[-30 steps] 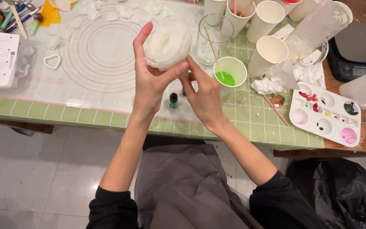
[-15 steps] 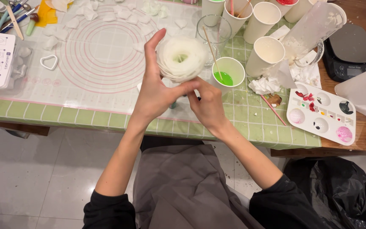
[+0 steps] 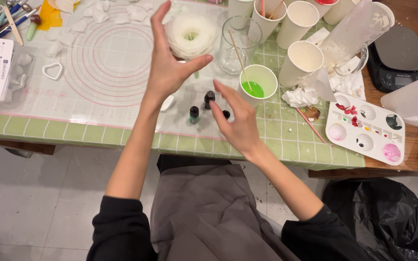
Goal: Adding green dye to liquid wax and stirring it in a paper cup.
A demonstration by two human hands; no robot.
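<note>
The white flower-shaped wax piece (image 3: 190, 35) now rests on the clear mat (image 3: 97, 63), no longer held as it was half a second ago. The left hand (image 3: 168, 65) hovers just beside it, fingers spread wide, grasping nothing. The right hand (image 3: 235, 121) is also open and empty, positioned above three small dark dropper bottles (image 3: 209, 99). A paper cup of green liquid (image 3: 259, 83) with a wooden stick stands near the right hand. A paint palette (image 3: 366, 128) lies well apart at the table's right edge. The release indicates that placement is complete.
</note>
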